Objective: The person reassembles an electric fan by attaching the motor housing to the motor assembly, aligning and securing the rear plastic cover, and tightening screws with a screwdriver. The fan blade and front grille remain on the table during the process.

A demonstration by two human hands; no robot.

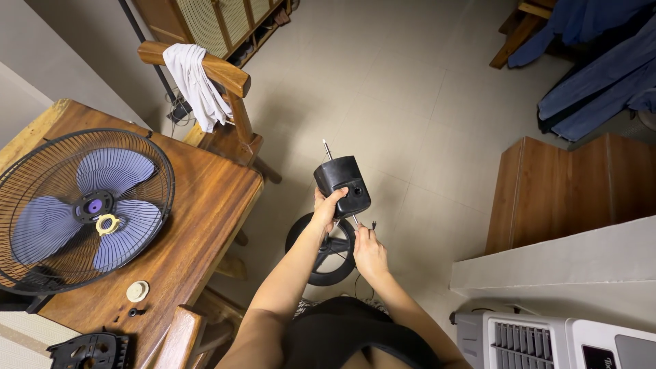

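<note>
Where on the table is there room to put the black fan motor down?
Bare wood shows on the table between the fan grille and the edge by the chair. The near end is crowded: a cream cap, a small black screw and a black plate.

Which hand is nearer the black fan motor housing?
Left. The left hand grips the black fan motor housing from its side; the right hand sits below it, apart.

dark rectangular screen panel [601, 355] on white and grey air cooler [547, 342], bottom right corner, no packages or signs
</note>
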